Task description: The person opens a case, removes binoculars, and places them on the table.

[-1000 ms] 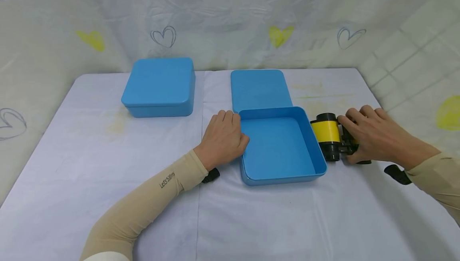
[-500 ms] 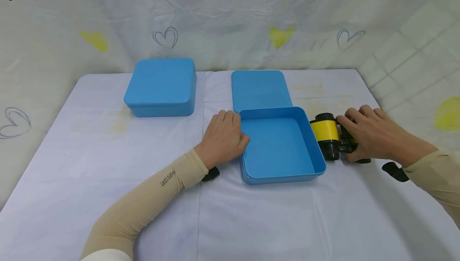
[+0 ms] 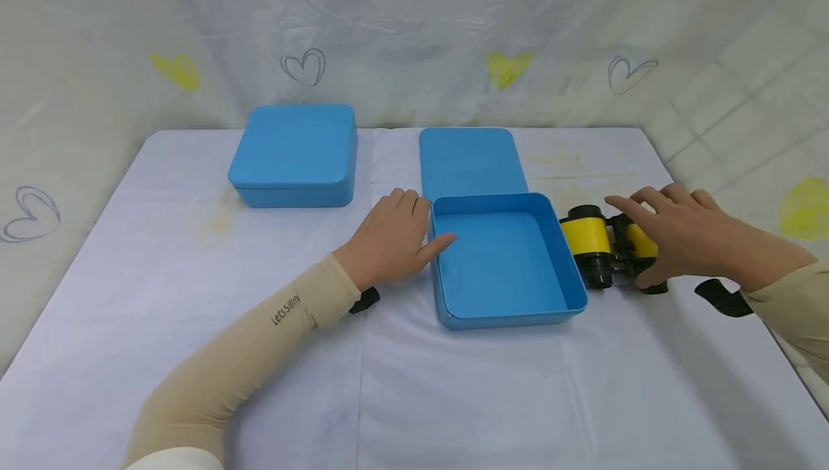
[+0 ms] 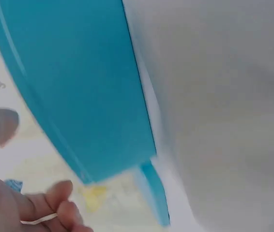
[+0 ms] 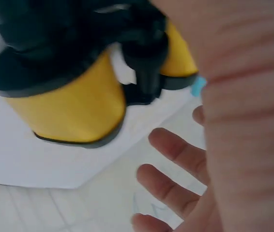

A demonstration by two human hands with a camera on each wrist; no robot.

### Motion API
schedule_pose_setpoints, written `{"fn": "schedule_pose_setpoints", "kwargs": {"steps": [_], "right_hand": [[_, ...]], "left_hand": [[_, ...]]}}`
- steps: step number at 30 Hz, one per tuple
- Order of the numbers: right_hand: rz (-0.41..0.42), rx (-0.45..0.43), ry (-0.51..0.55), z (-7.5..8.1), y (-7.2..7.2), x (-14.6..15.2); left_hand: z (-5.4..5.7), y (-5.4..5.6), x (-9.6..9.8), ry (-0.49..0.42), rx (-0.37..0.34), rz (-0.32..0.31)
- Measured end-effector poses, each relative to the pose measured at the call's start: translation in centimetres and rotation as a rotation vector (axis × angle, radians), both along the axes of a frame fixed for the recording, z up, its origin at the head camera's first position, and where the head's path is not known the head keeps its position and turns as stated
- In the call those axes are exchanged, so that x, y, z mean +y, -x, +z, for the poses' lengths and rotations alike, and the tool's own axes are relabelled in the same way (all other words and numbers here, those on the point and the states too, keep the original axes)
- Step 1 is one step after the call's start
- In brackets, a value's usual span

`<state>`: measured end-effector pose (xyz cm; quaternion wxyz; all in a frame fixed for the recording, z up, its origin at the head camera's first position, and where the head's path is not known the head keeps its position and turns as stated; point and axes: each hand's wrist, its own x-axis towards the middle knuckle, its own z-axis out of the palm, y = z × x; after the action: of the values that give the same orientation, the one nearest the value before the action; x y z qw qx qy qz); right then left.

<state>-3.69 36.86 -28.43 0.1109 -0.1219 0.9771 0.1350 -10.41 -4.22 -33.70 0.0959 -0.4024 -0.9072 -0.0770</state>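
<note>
An open blue box (image 3: 505,265) stands at mid-table with nothing inside. My left hand (image 3: 391,236) is at its left side, thumb raised over the rim and fingers loosely bent. In the left wrist view, a gap shows between that hand and the box wall (image 4: 79,87). Black-and-yellow binoculars (image 3: 586,236) lie against the box's right side. Over their right barrel hovers my right hand (image 3: 686,232), fingers spread. The right wrist view shows the fingers (image 5: 171,150) apart from the yellow barrel (image 5: 79,106).
Behind the open box lies a flat blue lid (image 3: 473,160). A second blue box (image 3: 294,157), closed, sits at the back left. A white cloth (image 3: 453,398) covers the table, and a printed curtain (image 3: 388,24) hangs along the far edge.
My right hand has let go of the binoculars and drawn back to the right, fingers spreading. My left hand has loosened from the box's left rim, its thumb straightening. Box and binoculars stay put.
</note>
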Motion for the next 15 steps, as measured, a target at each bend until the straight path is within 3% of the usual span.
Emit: {"fn": "schedule_pose_setpoints", "kwargs": {"steps": [3,9,15], "right_hand": [[-0.011,-0.012,0.000,0.9,0.3,-0.2],[-0.001,-0.028,-0.003,2.5,1.1,-0.8],[0.045,-0.005,0.044,4.0,3.0,-2.9]], "left_hand": [[0.7,0.5,-1.1,0.014,0.012,-0.028],[1.5,1.5,-3.6,0.033,0.145,-0.093],[1.4,2.7,-6.9,0.028,0.230,-0.111]]}}
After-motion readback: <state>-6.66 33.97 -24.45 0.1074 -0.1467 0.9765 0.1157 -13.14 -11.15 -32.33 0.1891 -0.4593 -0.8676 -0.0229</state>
